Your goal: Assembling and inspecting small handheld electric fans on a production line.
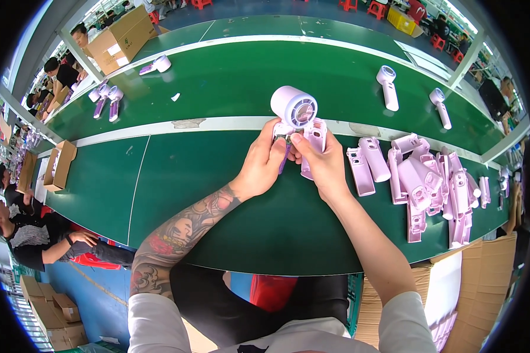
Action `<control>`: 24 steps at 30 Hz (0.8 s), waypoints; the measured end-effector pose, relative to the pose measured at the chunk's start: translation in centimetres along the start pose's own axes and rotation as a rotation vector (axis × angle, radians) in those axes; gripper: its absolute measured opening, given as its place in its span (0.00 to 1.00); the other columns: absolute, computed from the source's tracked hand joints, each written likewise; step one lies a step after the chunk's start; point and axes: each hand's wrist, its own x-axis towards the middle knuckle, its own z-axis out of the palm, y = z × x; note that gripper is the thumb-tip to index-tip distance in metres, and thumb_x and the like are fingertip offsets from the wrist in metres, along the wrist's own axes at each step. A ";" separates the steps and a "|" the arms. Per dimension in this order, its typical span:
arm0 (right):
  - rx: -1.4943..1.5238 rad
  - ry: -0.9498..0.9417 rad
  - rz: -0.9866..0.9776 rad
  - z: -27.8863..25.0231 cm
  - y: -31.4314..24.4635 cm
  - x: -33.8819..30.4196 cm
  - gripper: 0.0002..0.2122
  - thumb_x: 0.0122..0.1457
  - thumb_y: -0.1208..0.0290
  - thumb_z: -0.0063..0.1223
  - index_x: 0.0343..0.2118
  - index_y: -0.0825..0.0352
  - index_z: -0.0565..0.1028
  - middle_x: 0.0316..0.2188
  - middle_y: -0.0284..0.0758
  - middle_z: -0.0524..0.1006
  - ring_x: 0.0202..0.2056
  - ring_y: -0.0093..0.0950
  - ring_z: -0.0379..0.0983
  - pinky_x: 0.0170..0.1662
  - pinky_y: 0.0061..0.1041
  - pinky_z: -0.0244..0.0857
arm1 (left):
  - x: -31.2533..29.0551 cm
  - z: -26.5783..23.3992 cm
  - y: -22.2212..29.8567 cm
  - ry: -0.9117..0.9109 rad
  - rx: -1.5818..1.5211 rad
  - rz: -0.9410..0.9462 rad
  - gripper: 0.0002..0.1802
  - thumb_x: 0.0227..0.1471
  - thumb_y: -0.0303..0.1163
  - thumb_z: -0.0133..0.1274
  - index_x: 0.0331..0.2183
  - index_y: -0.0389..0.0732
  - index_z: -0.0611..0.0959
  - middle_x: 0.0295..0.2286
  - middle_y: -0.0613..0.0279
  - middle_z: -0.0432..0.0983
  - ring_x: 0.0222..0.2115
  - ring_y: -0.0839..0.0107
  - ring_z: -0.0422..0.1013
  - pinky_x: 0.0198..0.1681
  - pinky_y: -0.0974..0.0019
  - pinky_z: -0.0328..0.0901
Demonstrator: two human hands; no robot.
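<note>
A lilac handheld fan (288, 106) is held up over the middle of the green workbench, its round head above my fingers and its grille facing right. My left hand (258, 163) is closed around the base of the fan head, where small inner parts show by the thumb. A dark purple piece (284, 162) hangs below that thumb. In my right hand (324, 163) is a lilac handle shell (318, 134), tilted against the fan. My right thumb presses near the joint below the head. The fingers behind both parts are mostly hidden.
A pile of lilac handle shells (433, 182) lies to the right. Several fans, such as one fan (387, 88) and another fan (439, 109), rest on the raised far shelf (235, 76). An open carton (60, 166) stands at left. A co-worker (41, 235) sits beyond the left edge.
</note>
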 end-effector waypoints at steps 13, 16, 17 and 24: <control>-0.054 0.048 -0.033 0.6 0.2 -0.1 0.11 0.59 0.70 0.61 0.40 0.68 0.73 0.27 0.29 0.77 0.28 0.16 0.74 0.30 0.18 0.67 | -0.1 -0.6 0.1 -0.008 -0.008 -0.003 0.22 0.64 0.29 0.34 0.58 0.34 0.63 0.40 0.56 0.73 0.37 0.72 0.72 0.44 0.66 0.67; -0.073 0.025 -0.052 0.4 0.3 0.1 0.10 0.59 0.71 0.61 0.39 0.68 0.73 0.28 0.29 0.77 0.28 0.17 0.74 0.30 0.18 0.67 | 0.0 -1.0 0.3 -0.005 0.006 -0.033 0.23 0.64 0.31 0.34 0.58 0.34 0.64 0.43 0.57 0.73 0.40 0.73 0.71 0.46 0.68 0.66; -0.082 0.010 -0.061 0.3 0.4 0.2 0.10 0.58 0.72 0.61 0.39 0.68 0.73 0.29 0.29 0.77 0.28 0.17 0.74 0.30 0.19 0.67 | 0.1 -1.1 0.4 0.003 -0.005 -0.053 0.23 0.64 0.31 0.34 0.58 0.34 0.64 0.43 0.57 0.73 0.40 0.73 0.71 0.46 0.68 0.66; 0.008 -0.003 0.124 0.0 0.0 0.6 0.10 0.57 0.74 0.62 0.39 0.66 0.74 0.30 0.29 0.78 0.29 0.18 0.75 0.32 0.18 0.66 | 0.2 -1.2 0.4 0.015 -0.071 -0.134 0.22 0.64 0.30 0.34 0.57 0.34 0.66 0.43 0.56 0.75 0.38 0.72 0.73 0.45 0.68 0.67</control>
